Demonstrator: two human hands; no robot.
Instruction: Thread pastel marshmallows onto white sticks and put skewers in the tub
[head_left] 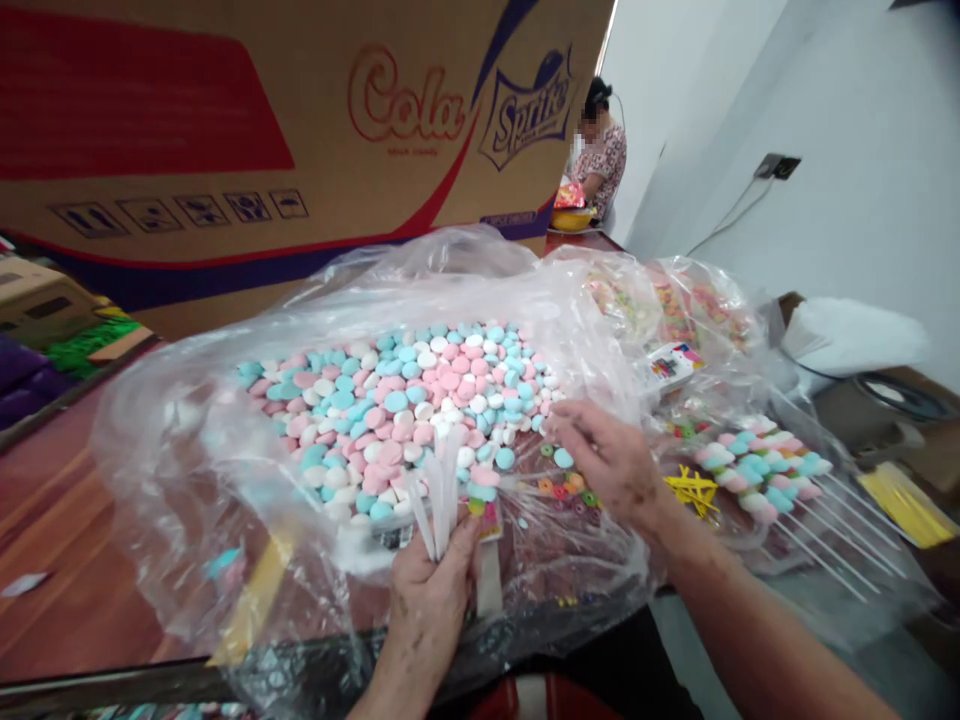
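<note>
My left hand [427,600] is closed around a bundle of thin white sticks [441,490] that fan upward over an open clear plastic bag [187,440]. The bag holds a heap of pink, blue and white marshmallow candies [405,400]. My right hand [611,460] hovers at the heap's right edge with fingers pinched together near a few loose ring candies [566,485]; what it holds, if anything, is too small to make out.
Finished candy skewers [765,470] lie in a bag at right, beside yellow twist ties [694,490] and a yellow strip pack [907,505]. A large Cola/Sprite cardboard box [300,130] stands behind. Another person [600,155] sits far back by a white wall.
</note>
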